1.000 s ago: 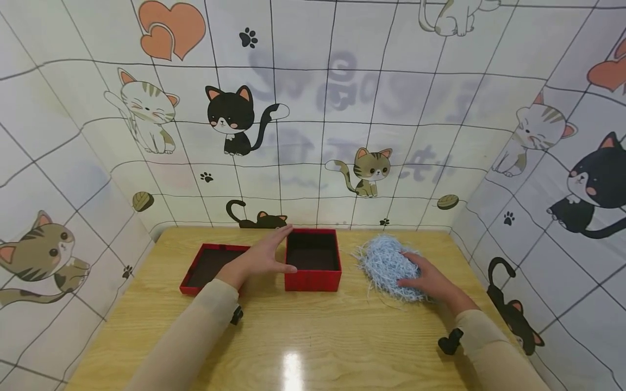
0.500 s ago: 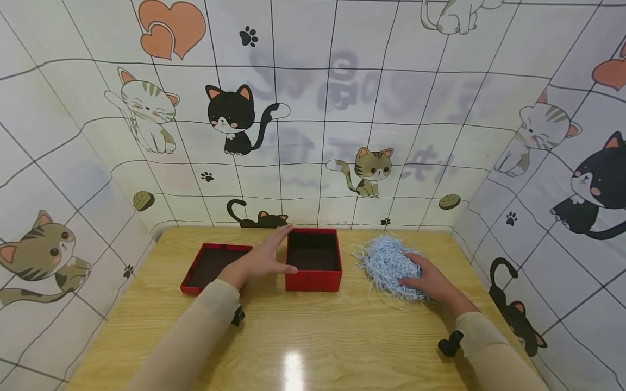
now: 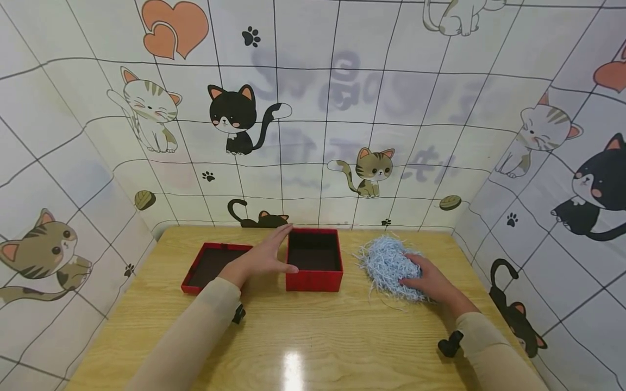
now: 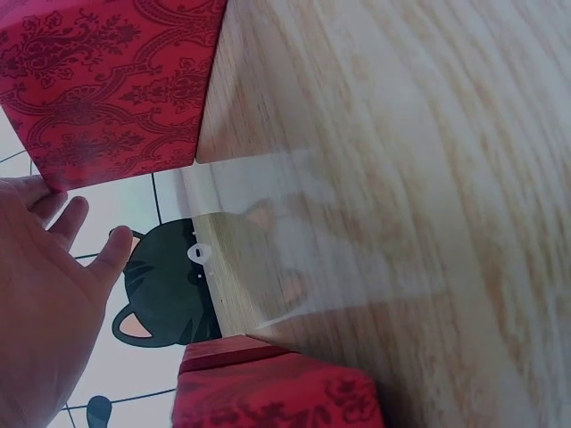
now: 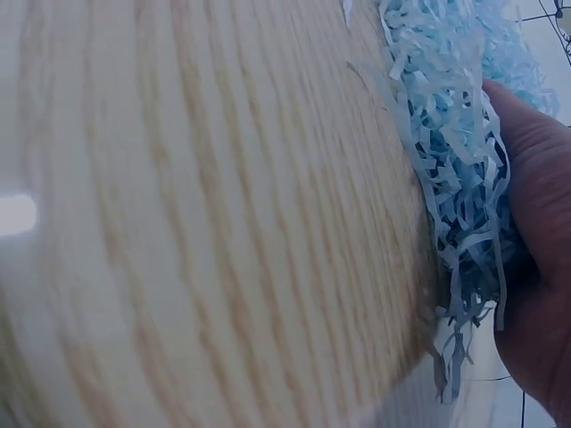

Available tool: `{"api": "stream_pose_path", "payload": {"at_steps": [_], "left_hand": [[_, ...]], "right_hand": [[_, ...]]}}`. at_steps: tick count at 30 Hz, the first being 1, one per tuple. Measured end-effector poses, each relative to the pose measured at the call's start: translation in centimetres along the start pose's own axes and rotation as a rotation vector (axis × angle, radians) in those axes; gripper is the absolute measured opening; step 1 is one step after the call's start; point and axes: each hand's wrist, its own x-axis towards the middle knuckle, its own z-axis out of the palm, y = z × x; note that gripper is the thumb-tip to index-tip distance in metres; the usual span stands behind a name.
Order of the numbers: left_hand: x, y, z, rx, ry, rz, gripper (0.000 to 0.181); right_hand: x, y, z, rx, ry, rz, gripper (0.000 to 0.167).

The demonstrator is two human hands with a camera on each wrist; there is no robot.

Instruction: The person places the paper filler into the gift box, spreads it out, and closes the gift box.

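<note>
A red box (image 3: 314, 280) with a dark interior stands open-topped near the back of the table. My left hand (image 3: 259, 259) is at its left side, thumb and fingers spread apart, fingertips at the box. The left wrist view shows this hand (image 4: 49, 294) beside the patterned box wall (image 4: 116, 89). To the right lies a pile of pale blue shredded paper (image 3: 388, 266). My right hand (image 3: 435, 279) rests on the pile's right side with its fingers spread and relaxed. In the right wrist view, the thumb side of the hand (image 5: 540, 205) touches the strands (image 5: 455, 134).
A shallow red lid (image 3: 210, 266) with a dark inside lies left of the box, partly behind my left hand; its edge (image 4: 277, 392) also shows in the left wrist view. The wooden table (image 3: 313, 336) meets a cat-patterned backdrop (image 3: 313, 136) at the back and sides.
</note>
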Motion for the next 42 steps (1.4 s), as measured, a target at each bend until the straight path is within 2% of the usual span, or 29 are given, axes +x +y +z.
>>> {"api": "stream_pose_path", "payload": {"at_steps": [9,16,23,27,42], "left_hand": [[0.1,-0.3,-0.2,0.008,-0.003,0.009,0.13],[0.1,-0.4,0.1,0.014,-0.016,0.004,0.131],[0.0,0.0,-0.3,-0.003,-0.019,0.008,0.131],[0.0,0.1,-0.4,-0.01,-0.034,0.002,0.131],[0.0,-0.1,-0.2,-0.014,-0.016,0.01,0.132]], "right_hand": [[0.3,0.3,0.3,0.009,0.052,-0.044,0.077],[0.0,0.0,0.3,0.034,0.1,-0.01,0.07],[0.2,0.0,-0.3,0.109,0.149,0.007,0.066],[0.0,-0.6,-0.8,0.122,0.154,0.001,0.067],[0.0,-4.1,-3.8,0.093,0.219,-0.075,0.071]]}}
